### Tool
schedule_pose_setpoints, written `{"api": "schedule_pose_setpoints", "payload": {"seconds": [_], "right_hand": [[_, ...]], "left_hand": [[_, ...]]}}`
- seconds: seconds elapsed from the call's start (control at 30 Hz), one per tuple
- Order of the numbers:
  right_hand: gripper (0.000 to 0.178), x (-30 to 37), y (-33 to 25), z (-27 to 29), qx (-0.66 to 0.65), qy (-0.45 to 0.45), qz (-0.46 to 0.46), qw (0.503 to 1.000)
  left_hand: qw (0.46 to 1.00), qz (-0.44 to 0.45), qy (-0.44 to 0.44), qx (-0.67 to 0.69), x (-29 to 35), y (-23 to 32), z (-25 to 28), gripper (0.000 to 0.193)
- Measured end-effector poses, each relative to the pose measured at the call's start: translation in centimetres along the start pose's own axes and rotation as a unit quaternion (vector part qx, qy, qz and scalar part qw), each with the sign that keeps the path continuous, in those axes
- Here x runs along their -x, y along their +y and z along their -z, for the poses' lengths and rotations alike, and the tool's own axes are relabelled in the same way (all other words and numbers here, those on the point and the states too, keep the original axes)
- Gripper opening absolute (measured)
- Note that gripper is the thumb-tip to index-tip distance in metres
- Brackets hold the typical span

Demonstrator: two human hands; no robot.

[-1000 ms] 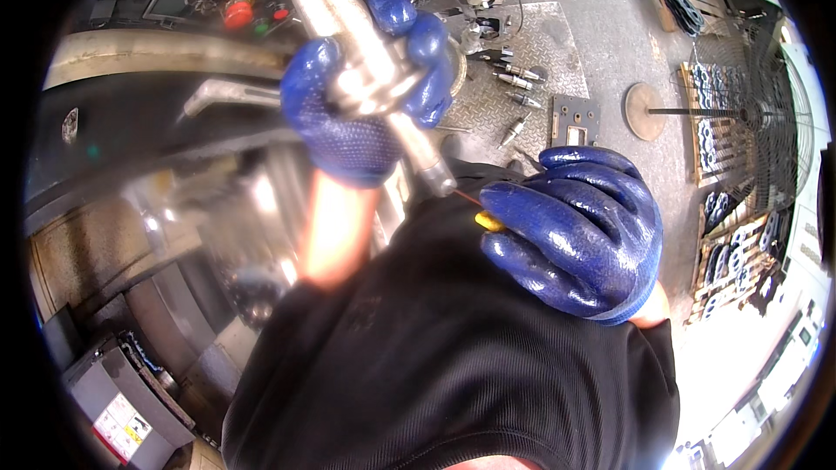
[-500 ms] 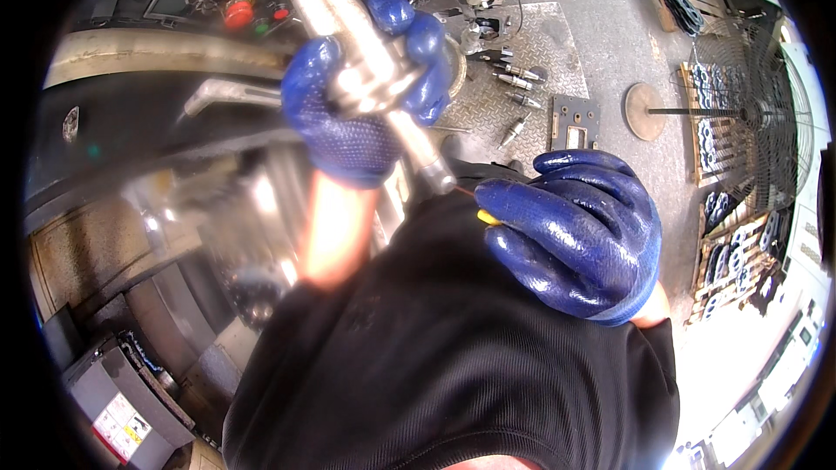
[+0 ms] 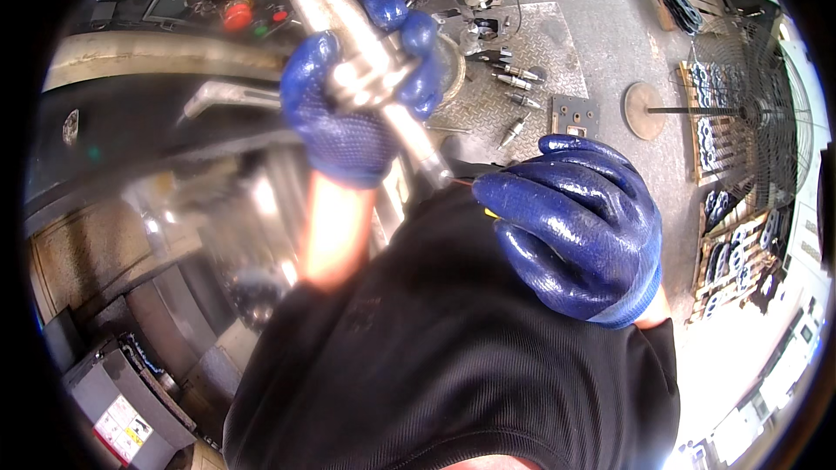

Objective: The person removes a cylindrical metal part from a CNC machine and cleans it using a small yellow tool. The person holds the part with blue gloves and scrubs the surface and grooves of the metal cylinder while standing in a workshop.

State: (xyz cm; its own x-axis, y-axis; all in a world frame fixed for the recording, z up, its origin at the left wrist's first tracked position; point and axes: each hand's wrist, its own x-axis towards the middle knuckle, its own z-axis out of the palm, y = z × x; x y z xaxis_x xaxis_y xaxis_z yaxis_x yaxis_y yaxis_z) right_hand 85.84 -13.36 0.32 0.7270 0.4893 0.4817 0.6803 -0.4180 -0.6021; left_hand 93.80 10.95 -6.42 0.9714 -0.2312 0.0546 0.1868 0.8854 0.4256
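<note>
My left hand, in a blue coated glove, is wrapped round a shiny metal tool holder. The holder slants from the control panel down toward my chest, its tapered end uppermost and its narrow nose at the bottom. My right hand, gloved alike, is closed on a thin tool with a bit of yellow showing by the fingertips. A fine reddish shaft runs from these fingers to the holder's nose; whether it enters the nose is too small to tell. The glove hides most of that tool.
A control panel with a red emergency stop button lies at the upper left, above a machine door handle. Several more tool holders lie on a diamond-plate surface. A large fan and pallets of metal parts stand at right.
My right hand has turned and shifted slightly, so less of the yellow shows. My left hand and the tool holder have moved only a little, slightly upward.
</note>
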Motion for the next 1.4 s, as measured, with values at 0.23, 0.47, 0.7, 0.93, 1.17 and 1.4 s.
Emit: {"api": "schedule_pose_setpoints", "payload": {"seconds": [0.23, 0.47, 0.7, 0.93, 1.17, 1.4], "right_hand": [[0.047, 0.1, 0.5, -0.4, -0.009, 0.009, -0.032, 0.999], [0.050, 0.0, 1.3, 1.0, -0.002, -0.053, -0.017, 0.998], [0.036, 0.1, 1.7, 1.0, -0.023, -0.044, -0.067, 0.997], [0.025, 0.2, 1.3, -0.2, -0.052, 0.016, -0.140, 0.989], [0.026, 0.4, 1.8, -0.3, -0.039, 0.018, -0.117, 0.992], [0.027, 0.8, 1.5, -0.7, -0.142, 0.039, -0.184, 0.972]], "left_hand": [[0.993, 0.059, 0.012, -0.097, 0.0, 0.3, -0.5, 0.058], [0.982, 0.092, 0.160, -0.040, 0.2, 0.0, 2.8, 0.060], [0.981, 0.140, 0.125, -0.057, -0.7, -0.3, 2.0, 0.059], [0.977, 0.070, 0.152, -0.134, -0.2, -1.0, 2.6, 0.055], [0.950, 0.032, 0.276, -0.140, -0.2, -2.1, 0.2, 0.049], [0.979, 0.100, 0.152, -0.089, 0.3, -1.3, 3.2, 0.060]]}}
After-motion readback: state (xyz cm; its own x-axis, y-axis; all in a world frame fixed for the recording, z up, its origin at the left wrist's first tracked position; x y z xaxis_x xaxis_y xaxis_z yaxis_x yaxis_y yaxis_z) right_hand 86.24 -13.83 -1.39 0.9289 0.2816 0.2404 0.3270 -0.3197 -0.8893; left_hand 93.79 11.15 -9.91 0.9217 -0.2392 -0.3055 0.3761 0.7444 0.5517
